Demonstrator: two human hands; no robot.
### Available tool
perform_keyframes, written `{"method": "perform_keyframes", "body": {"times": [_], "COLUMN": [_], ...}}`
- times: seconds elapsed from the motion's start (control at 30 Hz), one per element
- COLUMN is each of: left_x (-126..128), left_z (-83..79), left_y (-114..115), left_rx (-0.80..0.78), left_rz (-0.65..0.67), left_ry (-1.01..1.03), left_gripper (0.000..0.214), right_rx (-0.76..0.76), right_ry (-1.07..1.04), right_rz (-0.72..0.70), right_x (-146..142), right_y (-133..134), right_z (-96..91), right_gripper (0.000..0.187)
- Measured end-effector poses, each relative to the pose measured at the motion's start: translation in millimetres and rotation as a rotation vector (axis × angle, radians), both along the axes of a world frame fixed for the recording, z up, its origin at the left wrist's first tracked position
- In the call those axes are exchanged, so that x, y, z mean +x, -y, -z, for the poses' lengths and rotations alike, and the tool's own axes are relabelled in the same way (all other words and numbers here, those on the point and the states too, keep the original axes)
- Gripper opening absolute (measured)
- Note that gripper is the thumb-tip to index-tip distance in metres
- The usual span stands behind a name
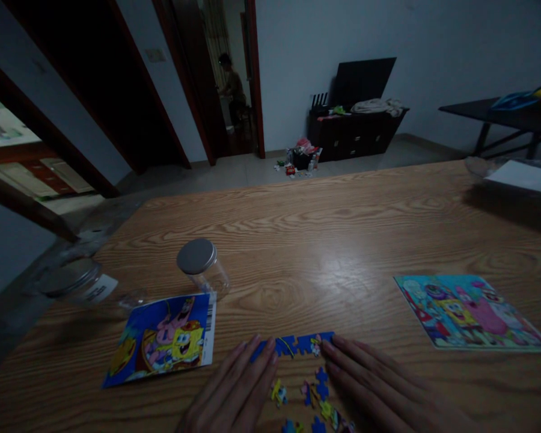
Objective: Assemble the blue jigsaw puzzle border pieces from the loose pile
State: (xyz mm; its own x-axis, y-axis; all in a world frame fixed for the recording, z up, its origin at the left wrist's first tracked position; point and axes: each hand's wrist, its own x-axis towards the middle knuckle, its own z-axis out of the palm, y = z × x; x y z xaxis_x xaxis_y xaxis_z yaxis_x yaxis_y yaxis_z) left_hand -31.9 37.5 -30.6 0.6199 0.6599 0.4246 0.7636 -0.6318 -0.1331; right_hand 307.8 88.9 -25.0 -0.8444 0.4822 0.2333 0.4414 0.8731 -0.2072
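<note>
From where I stand, the person's left hand (238,385) and right hand (374,379) lie palm down with fingers stretched out, open rather than gripping, their fingertips touching the two ends of a joined blue puzzle row (303,344) near the close edge of the wooden table (297,240). Loose pieces (322,385) in blue, yellow and pink lie between the hands. Beyond the left hand stands a small clear jar (202,267) with a grey lid on; the wood grain shows through its wall. Further left, a wider lidded jar (70,282) wears a white label (101,288) whose dark print is too small to read, and I can't tell what it holds. At the far right, a white sheet (525,176) lies over a clear dish (475,167). On the floor, a dark bin (301,161) is heaped with litter, pink on top. The left picture card (162,340) shows SpongeBob and a white strip with small, illegible marks; the right card (473,313) carries a cartoon group.
</note>
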Motion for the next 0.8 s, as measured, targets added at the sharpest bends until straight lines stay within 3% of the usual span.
{"method": "perform_keyframes", "body": {"times": [0.4,0.8], "left_x": [-2,-7], "left_z": [3.9,12.4], "left_y": [0,2], "left_rx": [-0.015,-0.128], "left_rz": [0.021,-0.006], "left_ry": [-0.001,0.064], "left_gripper": [0.043,0.051], "right_rx": [-0.214,-0.023], "right_ry": [-0.039,0.065], "right_rz": [0.017,0.006], "right_x": [1,1], "right_y": [0,-1], "right_z": [-7.1,-8.3], "right_gripper": [0.082,0.082]}}
